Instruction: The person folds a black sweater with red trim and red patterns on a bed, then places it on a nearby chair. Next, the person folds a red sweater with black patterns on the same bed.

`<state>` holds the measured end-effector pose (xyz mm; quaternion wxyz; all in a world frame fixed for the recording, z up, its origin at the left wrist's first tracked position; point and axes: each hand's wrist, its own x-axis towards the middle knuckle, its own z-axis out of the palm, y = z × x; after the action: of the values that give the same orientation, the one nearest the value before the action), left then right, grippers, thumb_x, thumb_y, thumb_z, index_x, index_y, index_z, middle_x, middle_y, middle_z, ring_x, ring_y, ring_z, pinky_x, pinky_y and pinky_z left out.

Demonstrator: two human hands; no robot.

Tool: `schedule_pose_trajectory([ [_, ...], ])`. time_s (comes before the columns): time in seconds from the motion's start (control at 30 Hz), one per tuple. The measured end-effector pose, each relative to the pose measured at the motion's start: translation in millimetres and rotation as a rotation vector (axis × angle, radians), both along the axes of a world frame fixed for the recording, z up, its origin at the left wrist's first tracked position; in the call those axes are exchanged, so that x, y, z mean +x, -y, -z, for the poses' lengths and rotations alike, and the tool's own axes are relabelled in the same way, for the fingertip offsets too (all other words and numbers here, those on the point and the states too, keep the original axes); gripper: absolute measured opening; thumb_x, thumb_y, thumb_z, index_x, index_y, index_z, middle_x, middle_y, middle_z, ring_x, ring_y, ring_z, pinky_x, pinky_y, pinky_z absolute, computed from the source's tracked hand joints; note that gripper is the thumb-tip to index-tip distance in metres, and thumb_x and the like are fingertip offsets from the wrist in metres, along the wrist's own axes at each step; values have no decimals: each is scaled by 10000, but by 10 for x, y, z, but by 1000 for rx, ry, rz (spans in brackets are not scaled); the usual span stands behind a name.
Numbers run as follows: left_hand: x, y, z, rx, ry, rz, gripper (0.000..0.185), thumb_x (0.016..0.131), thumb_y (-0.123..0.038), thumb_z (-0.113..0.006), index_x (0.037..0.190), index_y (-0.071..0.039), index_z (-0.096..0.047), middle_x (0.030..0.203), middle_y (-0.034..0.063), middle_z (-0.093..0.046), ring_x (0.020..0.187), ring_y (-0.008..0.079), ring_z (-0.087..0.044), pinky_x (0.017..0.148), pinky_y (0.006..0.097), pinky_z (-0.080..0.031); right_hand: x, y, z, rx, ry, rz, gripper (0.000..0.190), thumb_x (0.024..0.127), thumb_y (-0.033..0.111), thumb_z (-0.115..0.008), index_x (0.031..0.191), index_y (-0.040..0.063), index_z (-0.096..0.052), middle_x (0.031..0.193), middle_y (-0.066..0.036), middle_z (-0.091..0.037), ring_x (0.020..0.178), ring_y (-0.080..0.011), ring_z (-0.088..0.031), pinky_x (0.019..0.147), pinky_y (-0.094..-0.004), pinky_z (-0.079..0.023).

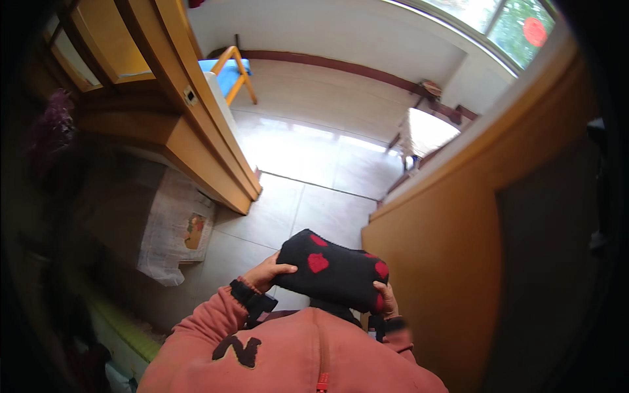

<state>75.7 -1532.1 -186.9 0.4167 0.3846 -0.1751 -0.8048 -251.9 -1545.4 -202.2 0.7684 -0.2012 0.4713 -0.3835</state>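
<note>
A folded black knit textile (339, 280) with red patches spans the space in front of my body, held up off the floor. My left hand (268, 271) grips its left end, thumb on top and the fingers hidden beneath. At the opposite end, my right hand (387, 298) holds the lower right corner, its thumb lying over the edge. Whether the textile is a garment or some other knit piece cannot be made out.
A wooden doorway frame (196, 123) rises at left, and a wooden door (432, 275) stands close at right. Beyond the tiled floor (319, 206) are a blue-cushioned wooden chair (231, 76) and a cloth-covered stool (427, 130). A box under plastic sheeting (169, 231) sits at left.
</note>
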Motion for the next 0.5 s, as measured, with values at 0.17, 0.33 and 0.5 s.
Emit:
schedule_pose_trajectory([
  [0.17, 127, 988, -166, -13, -11, -97, 719, 755, -92, -665, 1369, -25, -296, 1301, 99, -455, 1171, 205, -468, 1001, 331, -375, 160, 1288, -57, -54, 69, -74, 515, 784, 135, -607, 1242, -38, -449, 1165, -136, -561, 1014, -250, -584, 903, -365, -467],
  [0.33, 372, 1846, -169, 6, 8, -222, 685, 753, -79, -662, 1348, -15, -329, 1263, 96, -490, 1139, 201, -490, 980, 321, -393, 467, 2374, 2, 8, 41, -121, 530, 788, 139, -615, 1259, -28, -439, 1162, -124, -564, 1027, -240, -576, 906, -359, -460],
  [0.5, 807, 2746, 11, 10, 13, -244, 665, 758, -54, -646, 1345, -16, -338, 1271, 97, -483, 1145, 203, -489, 985, 327, -393, 835, 3263, 257, 149, 7, -223, 500, 794, 161, -617, 1240, 5, -452, 1099, -99, -591, 957, -231, -598, 849, -346, -487],
])
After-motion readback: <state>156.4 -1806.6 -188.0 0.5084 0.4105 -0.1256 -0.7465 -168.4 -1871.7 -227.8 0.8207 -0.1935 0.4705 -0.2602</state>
